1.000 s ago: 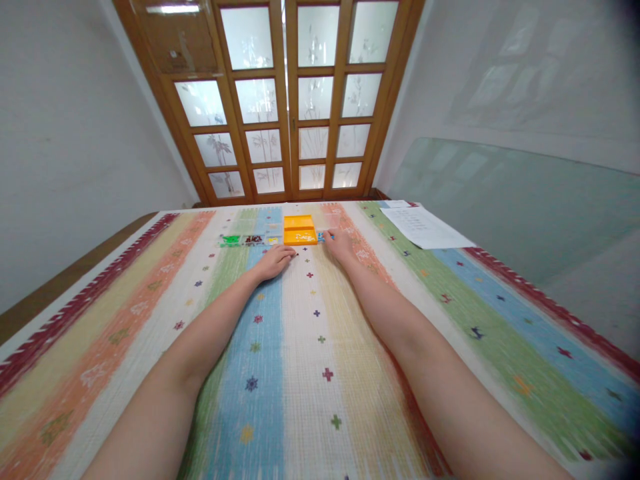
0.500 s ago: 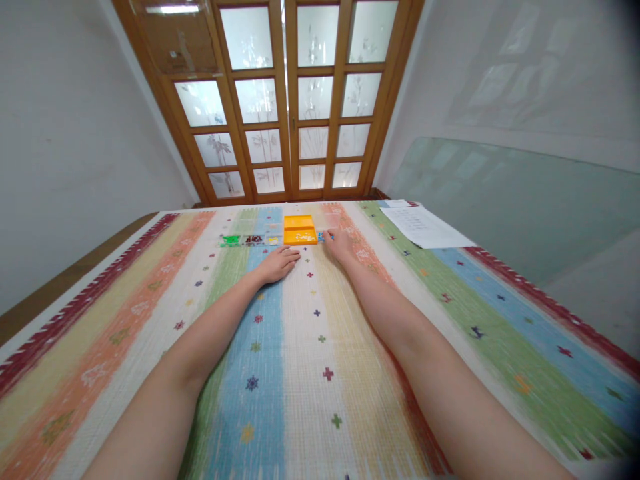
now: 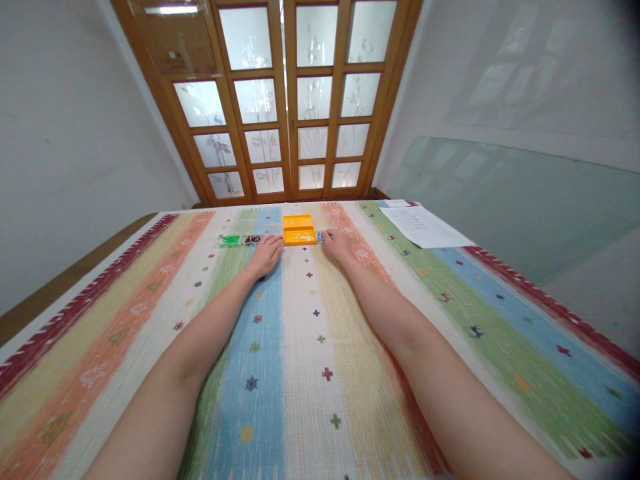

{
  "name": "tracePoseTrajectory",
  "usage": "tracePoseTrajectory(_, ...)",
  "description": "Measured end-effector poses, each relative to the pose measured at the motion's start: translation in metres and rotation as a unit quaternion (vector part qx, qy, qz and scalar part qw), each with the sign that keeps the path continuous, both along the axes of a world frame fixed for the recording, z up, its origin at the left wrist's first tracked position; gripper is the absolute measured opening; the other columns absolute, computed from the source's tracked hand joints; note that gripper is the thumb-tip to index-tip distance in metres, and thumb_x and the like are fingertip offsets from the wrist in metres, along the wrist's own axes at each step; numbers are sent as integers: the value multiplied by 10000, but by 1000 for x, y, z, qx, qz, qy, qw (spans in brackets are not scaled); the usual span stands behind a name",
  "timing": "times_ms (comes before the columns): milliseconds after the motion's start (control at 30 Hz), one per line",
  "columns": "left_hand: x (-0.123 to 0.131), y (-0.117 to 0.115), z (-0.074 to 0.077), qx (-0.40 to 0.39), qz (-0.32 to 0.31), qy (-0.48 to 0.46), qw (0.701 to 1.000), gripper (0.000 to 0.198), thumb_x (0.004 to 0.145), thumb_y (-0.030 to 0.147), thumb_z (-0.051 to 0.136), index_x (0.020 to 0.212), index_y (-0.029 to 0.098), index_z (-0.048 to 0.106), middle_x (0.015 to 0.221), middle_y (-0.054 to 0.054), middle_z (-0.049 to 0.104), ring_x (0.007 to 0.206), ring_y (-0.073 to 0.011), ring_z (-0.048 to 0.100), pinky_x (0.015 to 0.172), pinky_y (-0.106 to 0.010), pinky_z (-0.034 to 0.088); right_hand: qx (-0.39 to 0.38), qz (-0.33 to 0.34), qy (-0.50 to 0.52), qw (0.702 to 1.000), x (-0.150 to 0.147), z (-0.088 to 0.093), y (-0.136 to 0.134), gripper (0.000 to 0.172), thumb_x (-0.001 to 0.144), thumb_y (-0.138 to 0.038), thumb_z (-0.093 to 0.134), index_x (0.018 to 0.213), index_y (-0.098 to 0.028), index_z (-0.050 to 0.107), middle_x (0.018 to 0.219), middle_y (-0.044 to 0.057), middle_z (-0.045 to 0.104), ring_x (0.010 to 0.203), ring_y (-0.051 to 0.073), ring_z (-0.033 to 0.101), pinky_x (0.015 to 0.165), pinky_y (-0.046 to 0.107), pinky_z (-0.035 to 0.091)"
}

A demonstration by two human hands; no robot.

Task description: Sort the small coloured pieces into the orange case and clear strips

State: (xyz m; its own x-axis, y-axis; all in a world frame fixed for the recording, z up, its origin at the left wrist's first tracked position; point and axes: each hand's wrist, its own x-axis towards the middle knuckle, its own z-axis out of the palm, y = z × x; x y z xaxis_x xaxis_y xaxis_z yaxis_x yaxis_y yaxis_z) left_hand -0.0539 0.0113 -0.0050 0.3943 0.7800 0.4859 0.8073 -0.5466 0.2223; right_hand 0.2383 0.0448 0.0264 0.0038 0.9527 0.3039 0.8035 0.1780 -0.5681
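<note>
My left hand [image 3: 267, 257] reaches over the spot beside the left edge of an orange open box [image 3: 300, 237], its fingers stretched out and fairly flat. Small white pieces [image 3: 303, 237] lie in the front half of that box. Left of my left hand are clear boxes with green pieces [image 3: 231, 240] and dark brown pieces [image 3: 252, 239]. My right hand [image 3: 337, 244] is at the orange box's right side, thumb and fingers drawn together over small blue pieces [image 3: 321, 236] in a clear box. Whatever its fingertips pinch is too small to make out.
A striped, patterned cloth [image 3: 303, 373] covers the table. White printed paper [image 3: 425, 227] lies at the far right. Behind the table stand wooden glass-paned doors [image 3: 290, 100], and a pale glass panel [image 3: 500, 200] leans by the right wall.
My left hand has shifted left and slightly away from me, from the cloth in front of the orange box to its left edge, covering the yellow pieces. My right hand stays almost still.
</note>
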Motion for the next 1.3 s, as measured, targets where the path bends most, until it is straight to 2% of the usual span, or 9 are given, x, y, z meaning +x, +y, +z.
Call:
tracePoseTrajectory(200, -34, 22, -7, -21, 130, -50, 990, 499, 1102, 348, 367, 1475, 186, 657, 1600, -92, 581, 1547, -289, 424, 1324, -539, 285, 54, 14, -29, 998, 6, -21, 18, 385, 1064, -358, 493, 987, -185, 829, 1027, 95, 797, 928, 225, 656, 797, 280, 402)
tracePoseTrajectory(300, -46, 26, -10, -82, 190, -77, 975, 518, 1114, 376, 342, 1537, 231, 603, 1654, -75, 521, 1615, -311, 328, 1333, -596, 225, 58, 17, -33, 998, 6, -27, 23, 390, 1065, -359, 489, 971, -184, 824, 1026, 99, 797, 921, 226, 657, 787, 282, 399)
tracePoseTrajectory(400, -51, 26, -9, -136, 222, -101, 960, 547, 1135, 408, 262, 1610, 293, 507, 1692, -60, 468, 1644, -301, 279, 1328, -660, 156, 60, 19, -34, 997, 6, -28, 24, 391, 1067, -360, 486, 974, -184, 822, 1039, 100, 798, 929, 228, 657, 783, 281, 398)
tracePoseTrajectory(567, -54, 24, -10, -113, 231, -111, 960, 553, 1138, 412, 256, 1623, 271, 479, 1699, -81, 455, 1634, -296, 299, 1329, -658, 130, 58, 14, -41, 997, 5, -27, 23, 392, 1064, -350, 481, 996, -182, 828, 1048, 106, 799, 939, 233, 658, 784, 285, 410)
tracePoseTrajectory(767, -56, 26, -17, -69, 227, -103, 966, 511, 1117, 381, 341, 1533, 218, 588, 1600, -90, 580, 1551, -300, 430, 1308, -548, 293, 68, 11, -49, 996, 6, -29, 26, 408, 1067, -372, 477, 975, -184, 828, 1022, 109, 798, 923, 234, 656, 797, 295, 413)
tracePoseTrajectory(1000, -60, 31, -19, -34, 195, -105, 975, 495, 1099, 368, 364, 1449, 161, 647, 1471, -131, 674, 1389, -266, 580, 1255, -488, 387, 71, 15, -35, 997, 8, -36, 31, 414, 1065, -393, 469, 987, -191, 822, 1045, 107, 799, 943, 238, 660, 824, 302, 431)
tracePoseTrajectory(1100, -59, 31, -21, -22, 184, -109, 977, 484, 1091, 359, 373, 1423, 161, 664, 1423, -134, 701, 1348, -269, 604, 1234, -493, 409, 74, 22, -16, 997, 8, -37, 32, 395, 1055, -385, 475, 1010, -190, 815, 1068, 115, 788, 982, 252, 659, 892, 327, 461)
tracePoseTrajectory(1300, -53, 28, -22, -20, 174, -90, 980, 472, 1074, 337, 408, 1427, 154, 662, 1430, -140, 695, 1364, -280, 584, 1246, -510, 384, 191, -11, 58, 980, 11, -37, 36, 400, 1009, -299, 472, 1311, -184, 707, 1320, 159, 664, 1234, 297, 585, 1114, 439, 451)
